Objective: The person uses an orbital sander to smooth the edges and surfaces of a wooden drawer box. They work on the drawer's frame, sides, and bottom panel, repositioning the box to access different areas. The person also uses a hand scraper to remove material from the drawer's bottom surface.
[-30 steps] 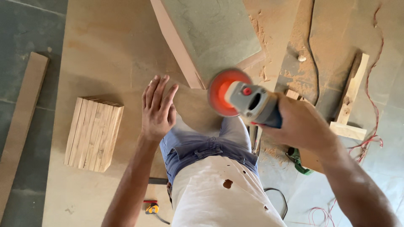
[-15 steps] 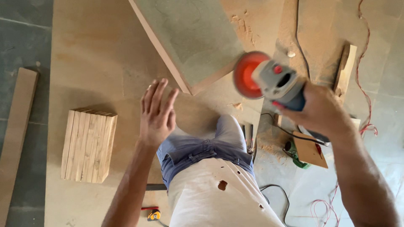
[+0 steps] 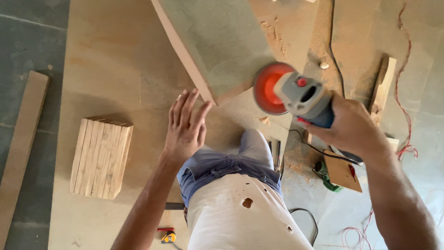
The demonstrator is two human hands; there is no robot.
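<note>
The person stands over a large sheet of plywood (image 3: 115,69) laid on the floor, with both arms extended forward. The right hand (image 3: 351,127) is wrapped firmly around the body of an angle grinder (image 3: 300,99) — grey housing, blue grip, red button on top — and holds it clear of the sheet. The grinder's orange sanding disc (image 3: 268,88) faces away from the hand and sits just beside the lower right edge of a thick board (image 3: 217,41), whose top face is greenish-grey and whose cut edge is pale pink; whether disc and board touch cannot be told. The left hand (image 3: 185,127) is open, fingers (image 3: 182,104) straight and close together, palm down, with the fingertips just short of the board's near corner. It grips nothing. To the left, on the plywood and well apart from the hands, lies a block of glued wooden strips (image 3: 101,157). A long plank (image 3: 21,143) rests on the dark floor beyond the sheet's left edge. Sawdust (image 3: 296,28) covers the area to the right of the board — a black cable (image 3: 337,51) and a thin red cord (image 3: 407,69) run through it. A yellow tape measure (image 3: 167,237) lies near the person's feet.
</note>
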